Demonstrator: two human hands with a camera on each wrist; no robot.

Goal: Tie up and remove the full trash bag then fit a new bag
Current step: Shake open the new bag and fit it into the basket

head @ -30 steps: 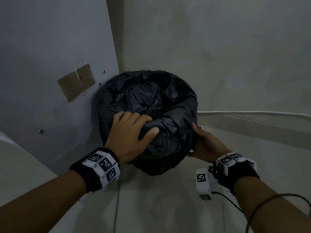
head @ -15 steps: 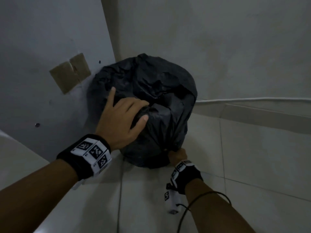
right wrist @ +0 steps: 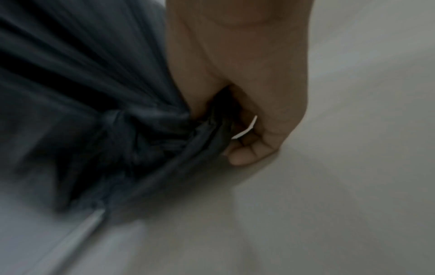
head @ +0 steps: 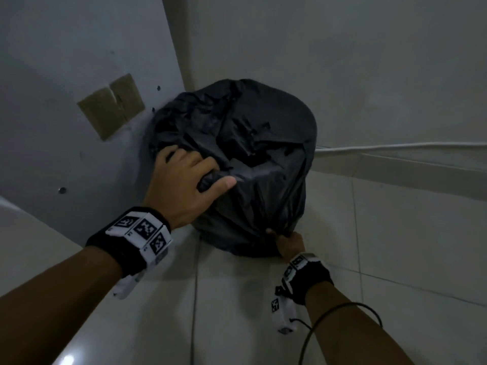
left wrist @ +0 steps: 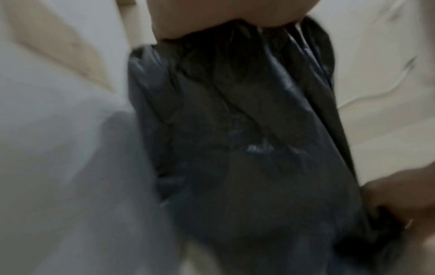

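A black trash bag (head: 250, 164) covers a round bin in the corner of the room, its plastic stretched down over the bin's side. My left hand (head: 184, 180) sits at the near left of the bin's top, fingers curled over the rim and into the plastic, thumb lying across it. My right hand (head: 287, 242) is low at the bin's near side, close to the floor. In the right wrist view its fingers (right wrist: 247, 152) grip a gathered bunch of the black bag (right wrist: 150, 130). The left wrist view shows the bag's side (left wrist: 235, 148), blurred.
Walls meet right behind the bin. A brown taped patch (head: 112, 105) is on the left wall, a white cable (head: 395, 147) runs along the right wall above a baseboard. Pale floor tiles (head: 395, 259) spread to the right and toward me.
My right hand has gone from the bin's right rim down to its base, pulling the bag's edge down. The left hand shifted along the top and now curls over the rim.
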